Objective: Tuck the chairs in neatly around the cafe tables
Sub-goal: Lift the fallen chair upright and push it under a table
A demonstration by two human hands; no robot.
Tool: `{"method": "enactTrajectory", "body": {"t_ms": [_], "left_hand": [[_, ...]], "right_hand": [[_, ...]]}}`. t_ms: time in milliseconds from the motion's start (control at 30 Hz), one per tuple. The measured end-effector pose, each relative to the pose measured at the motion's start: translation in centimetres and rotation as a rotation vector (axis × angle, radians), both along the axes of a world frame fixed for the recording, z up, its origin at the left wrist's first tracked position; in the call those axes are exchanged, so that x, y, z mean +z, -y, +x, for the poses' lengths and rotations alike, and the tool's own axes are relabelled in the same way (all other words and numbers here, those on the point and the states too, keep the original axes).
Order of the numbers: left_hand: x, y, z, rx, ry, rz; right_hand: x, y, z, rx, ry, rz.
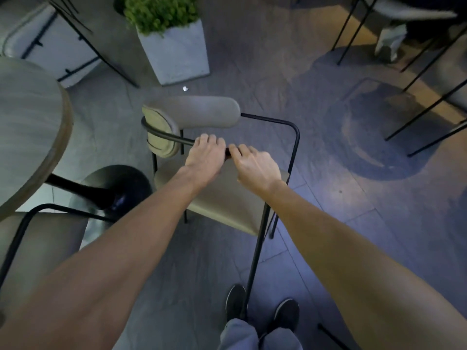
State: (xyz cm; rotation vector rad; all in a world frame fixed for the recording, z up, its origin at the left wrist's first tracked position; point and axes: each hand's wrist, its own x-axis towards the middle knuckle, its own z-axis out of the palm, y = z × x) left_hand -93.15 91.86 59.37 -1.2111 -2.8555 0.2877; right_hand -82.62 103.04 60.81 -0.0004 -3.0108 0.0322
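A chair with a beige seat, padded grey backrest and thin black metal frame stands in the middle of the floor. Both my hands grip its black rail side by side: my left hand and my right hand are curled over the tube above the seat. The round wooden cafe table with a black pedestal base stands to the left, a short gap from the chair. A second chair with a black frame sits at the lower left, partly under the table.
A concrete planter with a green bush stands behind the chair. More black-legged chairs and tables are at the top left and top right. My two dark shoes are on the grey tiled floor just behind the chair's rear leg.
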Motion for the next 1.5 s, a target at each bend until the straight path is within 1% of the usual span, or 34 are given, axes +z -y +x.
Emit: {"method": "enactTrajectory", "body": {"t_ms": [100,333,500,700,867,1000,1100,1200,1300,1500], "left_hand": [[0.4,0.8,1.3,0.006,0.017,-0.02],[2.0,4.5,5.8,-0.05,0.023,-0.023],[2.8,8.0,10.0,-0.057,0.07,-0.049],[2.9,11.8,15.6,-0.046,0.105,-0.051],[1.9,15.4,19.2,-0.11,0.116,-0.008],[0.9,18.8,22.5,-0.17,0.155,-0.034],[0.2,21.1,25.4,-0.196,0.22,-0.058],[-0.9,23.2,28.5,-0.186,0.237,-0.084],[-2.2,25.0,30.9,-0.186,0.241,-0.121],[-3.5,27.8,35.6,-0.191,0.337,-0.2]], "right_hand": [[0.3,0.7,1.1,0.01,-0.012,-0.052],[0.1,3.9,5.1,0.014,-0.186,-0.126],[0.3,6.9,9.3,0.026,-0.207,-0.147],[0.0,11.0,14.4,0.001,-0.116,-0.11],[-1.0,15.0,18.2,-0.064,-0.044,-0.035],[-1.8,18.6,22.2,-0.126,0.062,-0.035],[-2.6,20.9,25.3,-0.13,0.184,-0.084],[-3.5,23.0,28.1,-0.129,0.301,-0.127],[-4.0,24.7,30.5,-0.104,0.362,-0.15],[-5.4,27.5,35.0,-0.143,0.508,-0.242]]}}
